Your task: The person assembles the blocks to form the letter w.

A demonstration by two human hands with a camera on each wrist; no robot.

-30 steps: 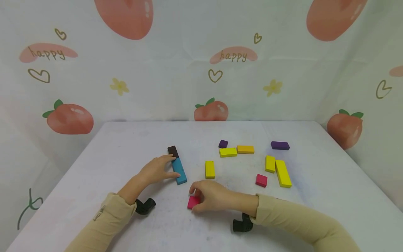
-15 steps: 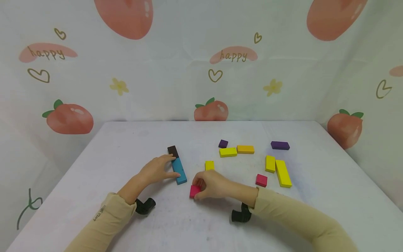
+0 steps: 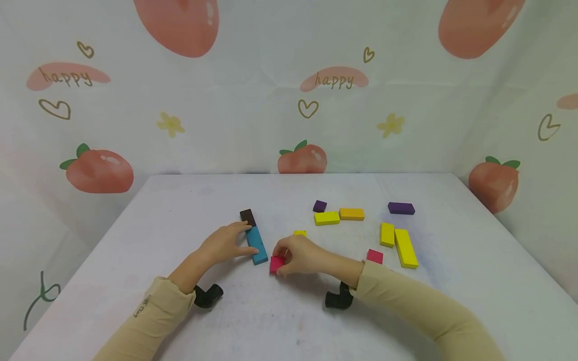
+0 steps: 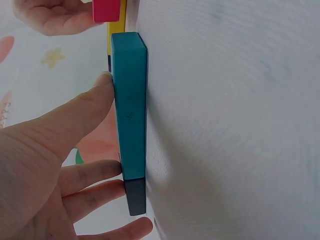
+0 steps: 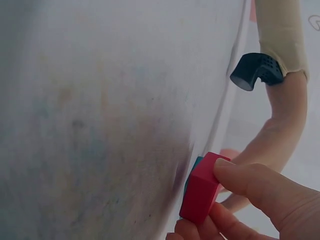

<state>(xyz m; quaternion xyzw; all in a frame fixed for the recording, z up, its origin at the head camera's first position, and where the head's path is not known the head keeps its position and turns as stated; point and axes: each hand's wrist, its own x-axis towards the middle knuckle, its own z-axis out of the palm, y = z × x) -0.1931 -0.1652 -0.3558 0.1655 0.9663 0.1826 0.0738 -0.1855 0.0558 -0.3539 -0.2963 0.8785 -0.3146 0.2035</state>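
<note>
My left hand [image 3: 225, 243] rests its thumb and fingertips on a blue block [image 3: 256, 245] and on the small dark block [image 3: 247, 216] set end to end with its far end. In the left wrist view, the thumb touches the blue block [image 4: 131, 110] near one end, and fingers lie at its joint with the dark block [image 4: 135, 197]. My right hand [image 3: 300, 254] pinches a small red block [image 3: 276, 265] between thumb and fingers, just right of the blue block's near end. The right wrist view shows the red block [image 5: 200, 192] partly covering the blue one.
A yellow block [image 3: 300, 233] is mostly hidden behind my right hand. Farther back are a small purple block [image 3: 319, 206], a yellow block [image 3: 326, 218] and an orange block [image 3: 351, 214]. To the right lie a purple block [image 3: 401, 208], two yellow blocks [image 3: 406, 248] and another red block [image 3: 375, 256].
My right hand has carried the red block away from me over the table, then slightly left, closer to the blue block. The left hand has stayed in place.
</note>
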